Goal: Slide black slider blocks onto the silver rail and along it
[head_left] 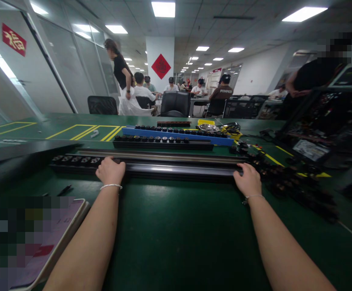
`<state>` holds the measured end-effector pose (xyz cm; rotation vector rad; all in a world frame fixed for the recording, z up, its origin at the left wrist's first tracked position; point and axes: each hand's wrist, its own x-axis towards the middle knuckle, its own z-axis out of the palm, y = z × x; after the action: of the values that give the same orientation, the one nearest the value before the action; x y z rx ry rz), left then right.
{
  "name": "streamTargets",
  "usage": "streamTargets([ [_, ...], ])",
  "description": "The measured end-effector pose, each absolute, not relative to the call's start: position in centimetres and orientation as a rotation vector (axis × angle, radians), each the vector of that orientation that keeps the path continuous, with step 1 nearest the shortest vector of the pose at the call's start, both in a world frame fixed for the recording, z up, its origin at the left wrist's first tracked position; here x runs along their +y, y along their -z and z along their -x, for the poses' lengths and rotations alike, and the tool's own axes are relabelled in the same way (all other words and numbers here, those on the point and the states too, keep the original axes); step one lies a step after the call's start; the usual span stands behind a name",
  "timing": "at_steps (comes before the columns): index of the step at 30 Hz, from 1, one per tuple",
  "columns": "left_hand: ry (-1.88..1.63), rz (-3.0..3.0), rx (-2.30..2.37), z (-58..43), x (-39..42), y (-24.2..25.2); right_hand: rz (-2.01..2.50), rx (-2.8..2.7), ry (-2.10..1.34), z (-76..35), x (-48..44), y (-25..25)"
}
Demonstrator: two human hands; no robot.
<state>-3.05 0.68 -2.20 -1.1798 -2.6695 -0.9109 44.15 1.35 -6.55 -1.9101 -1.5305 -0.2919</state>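
A long black rail with a shiny upper face lies crosswise on the green table. My left hand is closed over it left of the middle, fingertips hidden behind. Toward the other end, my right hand grips the same rail, its thumb on the near side. Left of my left hand, several black square-looking parts sit in a row along the rail's line. Just behind runs another long dark strip, close to the rail; I cannot tell whether they touch.
Farther back lie a black strip and a blue strip, both with rows of small black parts. Loose black parts are heaped at right, beside a dark rack. A tablet-like object lies at near left. People are beyond the table.
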Motion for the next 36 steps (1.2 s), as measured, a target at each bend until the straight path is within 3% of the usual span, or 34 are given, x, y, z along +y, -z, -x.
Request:
streamTargets([
  [7, 0.799, 1.121, -2.753, 2.9, 1.0, 2.6, 1.941, -1.519, 0.274, -44.0, 1.4, 6.3],
  [36, 0.938, 1.307, -2.672, 2.4, 1.1, 3.5, 1.989, -1.476, 0.352, -42.8, 0.7, 6.3],
])
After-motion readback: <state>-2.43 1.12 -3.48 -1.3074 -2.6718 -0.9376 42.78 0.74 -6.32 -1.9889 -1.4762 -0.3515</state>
